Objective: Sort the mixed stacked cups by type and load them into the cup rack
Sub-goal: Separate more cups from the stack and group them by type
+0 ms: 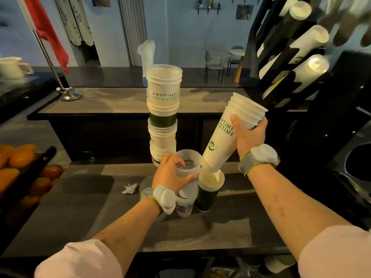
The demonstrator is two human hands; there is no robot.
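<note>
Right hand (pixel 249 135) is curled round the upper part of a tilted stack of white paper cups (pixel 224 137), whose base hangs just above a dark green cup (pixel 207 195) standing on the counter (pixel 100 197); left hand (pixel 170 175) grips a frosted plastic cup (pixel 188 165) topping a short stack at the foot of the tall mixed stack (pixel 163 109); sorting looks part done, as the mixed stack stands high; the cup rack (pixel 281 63) is far right, so the white cups likely need lifting into a matching slot next.
</note>
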